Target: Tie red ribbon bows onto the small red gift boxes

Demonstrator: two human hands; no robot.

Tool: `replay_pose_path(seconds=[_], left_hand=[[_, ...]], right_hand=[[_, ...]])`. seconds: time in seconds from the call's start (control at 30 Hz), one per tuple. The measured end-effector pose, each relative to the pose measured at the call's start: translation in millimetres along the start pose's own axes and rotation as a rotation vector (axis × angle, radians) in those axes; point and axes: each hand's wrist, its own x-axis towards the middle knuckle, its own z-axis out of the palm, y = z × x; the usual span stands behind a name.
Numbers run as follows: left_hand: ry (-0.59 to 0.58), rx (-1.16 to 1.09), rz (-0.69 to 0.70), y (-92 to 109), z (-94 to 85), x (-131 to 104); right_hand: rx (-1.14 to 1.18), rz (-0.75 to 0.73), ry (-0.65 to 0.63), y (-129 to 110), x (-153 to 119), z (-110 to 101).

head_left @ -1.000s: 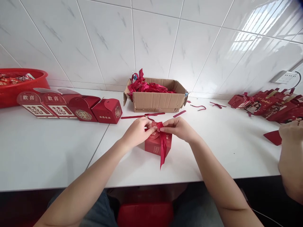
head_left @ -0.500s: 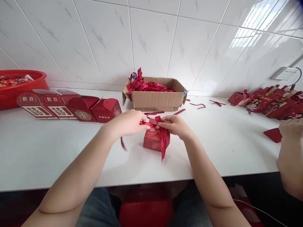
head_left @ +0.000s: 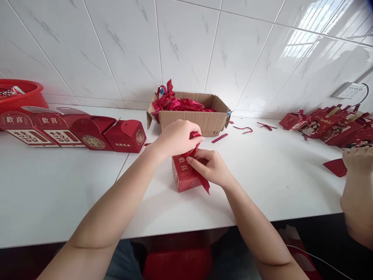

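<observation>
A small red gift box (head_left: 189, 179) with printed characters stands on the white table in front of me. Over its top runs a red ribbon (head_left: 205, 184), one end hanging down the right side. My left hand (head_left: 182, 136) is above the box's far edge, thumb and fingers closed on the ribbon. Low over the lid, my right hand (head_left: 211, 167) pinches the ribbon close to the middle of the box top. Its fingers partly hide the crossing of the ribbon.
Behind stands a cardboard box (head_left: 192, 121) full of red ribbons. A row of red gift boxes (head_left: 125, 136) and a red basin (head_left: 23, 99) are at left. Red gift bags (head_left: 319, 123) and another person's hand (head_left: 358, 159) are at right. Ribbon scraps (head_left: 220, 138) lie behind.
My left hand has moved right and up, over the box, carrying the ribbon. The right hand has come slightly lower. The gift box has turned, showing its left side.
</observation>
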Motion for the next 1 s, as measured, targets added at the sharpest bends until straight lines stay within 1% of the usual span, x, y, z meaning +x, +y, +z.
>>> replay_pose_path(seconds=[0.03,0.1,0.13,0.17,0.2,0.23,0.3,0.33,0.37,0.47,0.57,0.63,0.7,0.87,0.93,1.0], left_hand=[[0.045,0.023,0.015,-3,0.9,2],[0.215,0.076,0.029,-8,-1.5,2],[0.308,0.079,0.018,-10,-4.2,-1],[0.364,0.053,-0.009,-12,-6.9,-4],[0.352,-0.003,-0.043,-15,-8.9,-9],[0.279,-0.077,-0.076,-18,-9.8,-15],[0.069,-0.218,-0.135,-26,-6.1,-27],[0.012,-0.272,-0.142,-31,-1.7,-32],[-0.017,-0.321,-0.137,-35,4.1,-37],[0.021,-0.502,-0.156,-44,25.0,-48],[0.149,-0.712,-0.198,-45,43.0,-54],[0.239,-0.788,-0.2,-43,51.0,-57],[0.278,-0.821,-0.193,-39,55.9,-60],[0.244,-0.926,-0.193,-34,60.2,-66],[0.249,-0.917,-0.165,-33,61.2,-67],[0.279,-0.865,-0.143,-33,62.3,-68]], right_hand=[[0.0,0.015,0.018,1,1,1],[0.013,0.043,0.054,4,3,3],[0.031,0.052,0.067,5,4,4],[0.052,0.058,0.08,6,5,5],[0.074,0.062,0.092,8,6,6],[0.09,0.063,0.1,9,6,7],[0.107,0.056,0.106,10,7,8],[0.109,0.05,0.103,10,6,8],[0.11,0.044,0.099,10,6,9],[0.139,0.041,0.095,11,5,10],[0.25,0.049,0.112,13,5,11],[0.334,0.053,0.137,14,5,13],[0.383,0.05,0.171,15,4,15],[0.385,0.021,0.183,14,1,18],[0.375,0.01,0.182,13,1,18],[0.365,0.009,0.184,14,1,18]])
